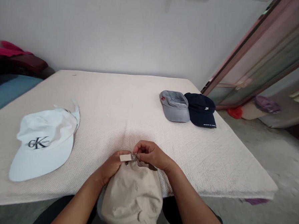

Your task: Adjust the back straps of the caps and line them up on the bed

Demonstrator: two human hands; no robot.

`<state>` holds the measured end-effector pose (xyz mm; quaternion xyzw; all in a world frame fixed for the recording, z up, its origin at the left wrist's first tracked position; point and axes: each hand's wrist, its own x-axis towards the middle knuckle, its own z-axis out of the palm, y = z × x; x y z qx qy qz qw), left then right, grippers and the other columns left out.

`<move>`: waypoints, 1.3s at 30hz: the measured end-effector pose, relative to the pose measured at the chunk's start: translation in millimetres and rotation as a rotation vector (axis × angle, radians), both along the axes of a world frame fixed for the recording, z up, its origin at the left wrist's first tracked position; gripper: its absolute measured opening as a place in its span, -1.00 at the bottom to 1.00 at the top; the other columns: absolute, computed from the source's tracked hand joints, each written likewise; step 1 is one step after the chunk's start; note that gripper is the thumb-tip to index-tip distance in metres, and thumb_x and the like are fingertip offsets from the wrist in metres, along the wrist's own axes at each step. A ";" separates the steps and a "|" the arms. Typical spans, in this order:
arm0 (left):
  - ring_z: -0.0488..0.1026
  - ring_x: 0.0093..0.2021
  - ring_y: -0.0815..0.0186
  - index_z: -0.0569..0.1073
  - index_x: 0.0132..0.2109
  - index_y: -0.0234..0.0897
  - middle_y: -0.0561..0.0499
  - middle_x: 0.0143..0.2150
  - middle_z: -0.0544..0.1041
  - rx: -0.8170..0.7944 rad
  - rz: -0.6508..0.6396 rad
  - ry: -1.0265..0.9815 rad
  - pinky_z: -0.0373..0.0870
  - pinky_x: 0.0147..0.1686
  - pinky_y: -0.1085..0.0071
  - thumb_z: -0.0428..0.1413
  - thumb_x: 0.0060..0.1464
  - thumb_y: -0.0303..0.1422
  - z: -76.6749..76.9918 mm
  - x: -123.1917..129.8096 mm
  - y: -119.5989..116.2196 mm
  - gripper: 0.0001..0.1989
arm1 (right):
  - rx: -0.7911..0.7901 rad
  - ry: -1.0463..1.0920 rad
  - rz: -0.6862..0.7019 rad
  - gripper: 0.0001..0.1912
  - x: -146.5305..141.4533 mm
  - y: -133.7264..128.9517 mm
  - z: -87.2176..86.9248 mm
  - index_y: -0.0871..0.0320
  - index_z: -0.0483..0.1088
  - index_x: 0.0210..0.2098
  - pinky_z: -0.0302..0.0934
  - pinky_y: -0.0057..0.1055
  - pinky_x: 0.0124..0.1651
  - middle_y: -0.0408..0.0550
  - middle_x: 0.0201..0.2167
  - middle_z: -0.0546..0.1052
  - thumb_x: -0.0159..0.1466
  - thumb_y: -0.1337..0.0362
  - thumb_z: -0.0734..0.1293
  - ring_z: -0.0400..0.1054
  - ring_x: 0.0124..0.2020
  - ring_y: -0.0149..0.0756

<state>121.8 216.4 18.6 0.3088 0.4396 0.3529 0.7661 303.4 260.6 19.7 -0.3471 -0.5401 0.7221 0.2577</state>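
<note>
Beige cap (132, 194) is gripped by the left hand (113, 165) while the right hand (152, 155) seemingly pinches its strap (125, 158), which could slip if that pinch loosens.

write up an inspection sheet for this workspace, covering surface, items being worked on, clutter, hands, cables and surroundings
Surface: table under a pale, textured cover
Job's things: beige cap at the near edge, its strap end sticking out beside a metal buckle
Clutter: white cap with CK lettering on the left; gray cap and navy cap together at the far right
Hands: left hand holds the beige cap's edge; right hand pinches at the buckle
Cables: nothing seen
Surroundings: pale wall behind, gray floor at right, pink cloth at far left
</note>
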 end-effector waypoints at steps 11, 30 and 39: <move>0.48 -0.42 0.32 0.60 -0.24 -0.36 -0.10 -0.40 0.61 0.032 -0.055 -0.091 0.35 -0.30 0.43 0.23 -0.01 -0.37 -6.6 0.1 -2.5 -0.82 | -0.135 0.187 0.093 -0.79 1.3 -0.3 -4.3 0.18 0.41 -0.25 -0.07 -0.58 -0.63 -0.27 -0.61 0.39 0.12 0.28 0.41 0.13 -0.68 -0.57; 0.49 -0.32 0.22 0.60 -0.31 -0.32 -0.09 -0.34 0.62 -0.047 0.125 0.035 0.35 -0.20 0.37 0.20 -0.01 -0.23 -6.7 -3.0 -6.9 -0.77 | -0.120 0.186 0.104 -0.79 -1.2 2.5 -11.4 0.19 0.41 -0.27 -0.03 -0.59 -0.63 -0.29 -0.61 0.35 0.11 0.29 0.44 0.09 -0.68 -0.59; 0.51 -0.36 0.20 0.60 -0.24 -0.36 -0.12 -0.35 0.62 -0.089 0.084 -0.066 0.36 -0.24 0.34 0.18 -0.03 -0.38 -8.4 -3.1 -2.4 -0.81 | -0.117 0.135 0.118 -0.77 8.9 -0.5 -7.5 0.19 0.39 -0.19 0.10 -0.55 -0.52 -0.16 -0.49 0.44 0.20 0.21 0.37 0.25 -0.56 -0.52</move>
